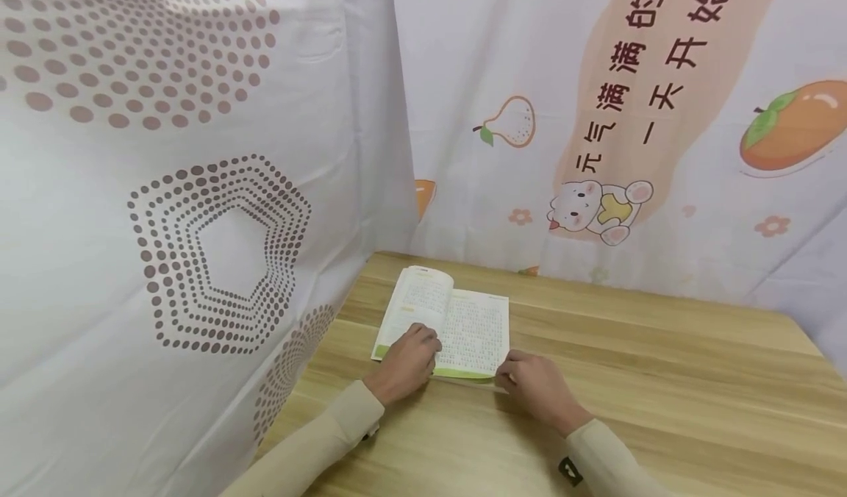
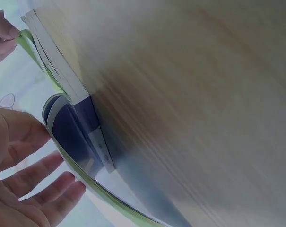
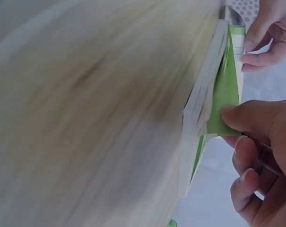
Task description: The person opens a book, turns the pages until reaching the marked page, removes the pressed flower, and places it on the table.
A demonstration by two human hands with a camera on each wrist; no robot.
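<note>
An open book (image 1: 473, 331) with printed pages and green lower edges lies on the wooden table. On its left page, near the fold, my left hand (image 1: 412, 357) rests with its fingertips. The left wrist view shows that hand's fingers (image 2: 53, 194) lying along the curved pages, not curled round them. My right hand (image 1: 534, 387) is at the lower right corner of the book. In the right wrist view, its thumb and forefinger pinch the green-edged corner of a page (image 3: 224, 101), lifted from the page block below. A dark cover (image 2: 76, 127) shows under the left side.
The wooden table (image 1: 648, 379) extends to the right of the book. A white curtain with brown dots (image 1: 218, 262) hangs close on the left. Behind the table hangs another curtain (image 1: 463, 151) printed with fruit, a bear and characters.
</note>
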